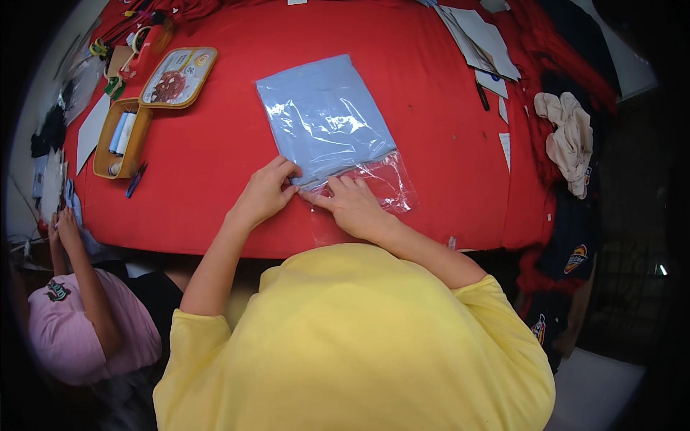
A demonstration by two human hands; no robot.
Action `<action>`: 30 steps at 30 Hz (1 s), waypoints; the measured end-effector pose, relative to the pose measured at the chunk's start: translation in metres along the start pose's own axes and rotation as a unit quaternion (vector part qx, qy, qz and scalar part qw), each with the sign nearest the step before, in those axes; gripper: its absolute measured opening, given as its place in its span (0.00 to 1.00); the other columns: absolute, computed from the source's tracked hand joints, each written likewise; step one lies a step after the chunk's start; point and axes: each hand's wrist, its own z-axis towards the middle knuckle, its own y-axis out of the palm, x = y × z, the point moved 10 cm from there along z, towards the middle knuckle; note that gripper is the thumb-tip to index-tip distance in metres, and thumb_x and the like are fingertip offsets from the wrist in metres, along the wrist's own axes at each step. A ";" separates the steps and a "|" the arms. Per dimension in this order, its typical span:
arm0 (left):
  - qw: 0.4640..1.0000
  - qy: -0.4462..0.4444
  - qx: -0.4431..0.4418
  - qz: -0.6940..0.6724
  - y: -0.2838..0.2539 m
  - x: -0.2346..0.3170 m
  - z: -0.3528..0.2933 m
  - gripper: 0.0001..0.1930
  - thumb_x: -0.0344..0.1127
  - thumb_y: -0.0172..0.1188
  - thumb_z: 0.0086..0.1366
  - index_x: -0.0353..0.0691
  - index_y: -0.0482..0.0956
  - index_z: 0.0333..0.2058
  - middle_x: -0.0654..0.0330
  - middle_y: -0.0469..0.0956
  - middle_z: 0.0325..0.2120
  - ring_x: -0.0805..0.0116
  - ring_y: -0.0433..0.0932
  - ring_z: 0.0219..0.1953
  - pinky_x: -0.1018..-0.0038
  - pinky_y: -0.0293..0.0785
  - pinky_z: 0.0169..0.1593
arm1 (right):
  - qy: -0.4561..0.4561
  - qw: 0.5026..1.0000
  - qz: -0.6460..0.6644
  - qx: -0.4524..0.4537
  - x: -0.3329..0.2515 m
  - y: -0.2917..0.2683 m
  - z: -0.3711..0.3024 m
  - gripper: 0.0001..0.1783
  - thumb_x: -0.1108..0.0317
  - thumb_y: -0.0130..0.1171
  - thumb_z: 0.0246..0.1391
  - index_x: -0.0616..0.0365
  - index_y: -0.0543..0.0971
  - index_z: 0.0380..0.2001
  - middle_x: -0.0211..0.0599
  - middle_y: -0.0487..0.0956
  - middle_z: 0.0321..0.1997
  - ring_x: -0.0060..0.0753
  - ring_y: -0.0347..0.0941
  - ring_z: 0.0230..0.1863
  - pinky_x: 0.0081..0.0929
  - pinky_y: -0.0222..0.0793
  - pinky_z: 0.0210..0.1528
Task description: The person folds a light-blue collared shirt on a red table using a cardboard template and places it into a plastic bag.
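Handling a clear bag [392,181] of folded blue cloth [323,108] on the red-covered tabletop [201,194].
Left hand [264,190] curls its fingers at the bag's near left corner, thumb close to forefinger, though whether they pinch the film cannot be told; right hand [357,208] rests on the near end, fingers slightly apart, thumb stretched toward the left one. Well to the left, an open yellow-brown box [134,167] holds a blue spool [118,133] beside a white spool [127,134].

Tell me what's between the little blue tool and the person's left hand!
Just red cloth lies between the blue tool and left hand in the head view.
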 end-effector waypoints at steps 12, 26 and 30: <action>0.975 0.094 0.061 0.193 -0.003 0.067 0.013 0.18 0.39 0.64 0.53 0.36 0.76 0.40 0.57 0.73 0.37 0.58 0.71 0.41 0.65 0.69 0.44 | 0.187 0.975 -0.119 0.026 0.070 -0.030 -0.054 0.26 0.74 0.48 0.49 0.69 0.69 0.54 0.42 0.74 0.39 0.38 0.73 0.40 0.35 0.68 0.43; 0.966 0.184 0.091 0.156 0.052 0.079 0.059 0.17 0.26 0.63 0.47 0.40 0.74 0.39 0.57 0.72 0.34 0.58 0.72 0.38 0.65 0.72 0.41 | 0.222 0.974 -0.048 0.019 0.089 -0.025 -0.053 0.27 0.76 0.47 0.49 0.72 0.65 0.55 0.53 0.75 0.39 0.46 0.78 0.30 0.37 0.76 0.31; 0.978 0.133 0.073 0.145 0.052 0.069 0.062 0.20 0.26 0.65 0.47 0.42 0.73 0.41 0.58 0.72 0.35 0.56 0.72 0.40 0.64 0.72 0.42 | 0.240 0.969 -0.049 -0.030 0.093 -0.027 -0.050 0.26 0.75 0.47 0.51 0.73 0.63 0.55 0.54 0.76 0.37 0.48 0.79 0.30 0.38 0.76 0.30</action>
